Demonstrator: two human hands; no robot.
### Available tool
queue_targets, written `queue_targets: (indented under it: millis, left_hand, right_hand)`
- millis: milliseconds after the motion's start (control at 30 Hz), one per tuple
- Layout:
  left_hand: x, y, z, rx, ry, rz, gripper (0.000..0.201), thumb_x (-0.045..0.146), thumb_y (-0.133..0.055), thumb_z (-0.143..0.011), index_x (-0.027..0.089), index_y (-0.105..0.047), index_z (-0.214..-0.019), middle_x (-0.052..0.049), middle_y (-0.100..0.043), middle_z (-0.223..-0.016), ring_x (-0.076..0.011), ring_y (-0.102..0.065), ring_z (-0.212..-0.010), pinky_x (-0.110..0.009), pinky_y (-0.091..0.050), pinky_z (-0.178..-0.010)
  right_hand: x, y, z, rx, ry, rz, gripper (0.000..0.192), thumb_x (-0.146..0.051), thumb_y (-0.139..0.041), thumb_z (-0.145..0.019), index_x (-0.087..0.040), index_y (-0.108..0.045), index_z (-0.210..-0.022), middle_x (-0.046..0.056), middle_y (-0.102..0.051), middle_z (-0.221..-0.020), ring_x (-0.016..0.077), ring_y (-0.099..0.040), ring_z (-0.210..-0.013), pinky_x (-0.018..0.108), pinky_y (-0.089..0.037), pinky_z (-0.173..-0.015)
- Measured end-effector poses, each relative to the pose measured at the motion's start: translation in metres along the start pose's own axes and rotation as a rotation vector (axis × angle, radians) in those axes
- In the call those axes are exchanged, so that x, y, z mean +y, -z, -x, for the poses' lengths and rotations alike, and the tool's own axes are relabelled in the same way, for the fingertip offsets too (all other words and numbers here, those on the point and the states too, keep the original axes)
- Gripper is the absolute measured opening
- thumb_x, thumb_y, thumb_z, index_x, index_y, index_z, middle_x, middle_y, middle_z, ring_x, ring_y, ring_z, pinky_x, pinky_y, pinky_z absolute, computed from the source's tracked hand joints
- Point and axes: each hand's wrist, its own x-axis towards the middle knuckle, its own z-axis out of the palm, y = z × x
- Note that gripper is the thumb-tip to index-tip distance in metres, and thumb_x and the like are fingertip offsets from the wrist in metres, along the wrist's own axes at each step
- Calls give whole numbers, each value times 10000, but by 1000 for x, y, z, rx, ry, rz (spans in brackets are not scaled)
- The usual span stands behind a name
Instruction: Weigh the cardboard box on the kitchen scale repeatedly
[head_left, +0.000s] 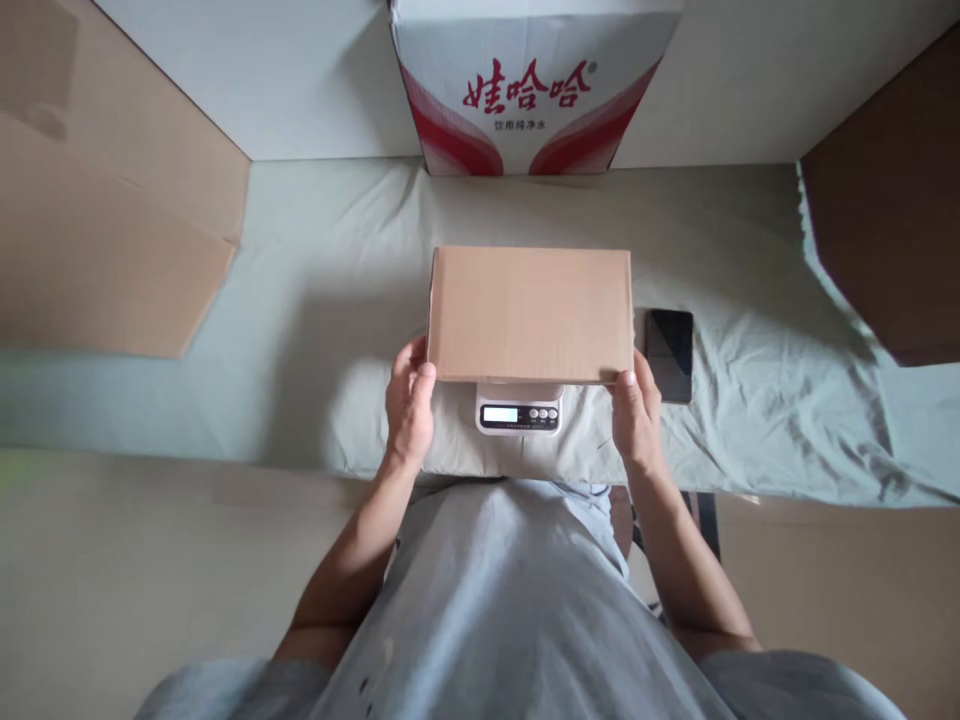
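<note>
**Two hands hold a box**

The left hand (411, 402) holds the box (531, 315) near its 8 o'clock corner, the right hand (637, 412) near 4 o'clock. It is over the scale (519, 414); I cannot tell if they touch. It is best kept flat, with both ends held evenly. Its long side runs 9 to 3 o'clock, big face up.

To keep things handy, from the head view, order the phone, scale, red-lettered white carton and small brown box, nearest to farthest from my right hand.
1. Small brown box: touching your right hand, on its left.
2. Phone: just right of the hand.
3. Scale: left of the hand, partly hidden by the box.
4. White carton: at the back, beyond the box.
</note>
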Motion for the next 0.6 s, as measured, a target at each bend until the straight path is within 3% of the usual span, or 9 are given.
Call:
queue_targets:
  millis: [233,467,600]
  left_hand:
    - [-5,11,11,-82,50,34,457,496,-569,-844,257,-573,-1234,-82,-644,-1284,-238,-598,-1221,-420,-468,-1068]
    - [0,10,14,-58,52,-1,501,532,-590,-823,233,-581,-1225,-97,-656,-1258,-253,-609,-1192,-425,-476,-1045]
    - [-5,16,14,-77,28,-1,522,564,-507,-867,227,-569,-1261,-101,-622,-1315,-258,-557,-1265,-455,-416,-1110]
  right_hand:
    - [4,6,17,-1,29,22,471,-555,-451,-893,-316,-577,-1280,48,-660,-1264,247,-589,-1197,481,-456,-1045]
    - [5,7,19,-13,9,5,463,-555,-469,-885,-338,-570,-1282,36,-655,-1292,261,-590,-1208,508,-456,-1051]
    - [9,13,13,-17,-12,-61,518,-614,-482,-846,-358,-553,-1291,30,-610,-1364,271,-551,-1274,536,-430,-1075]
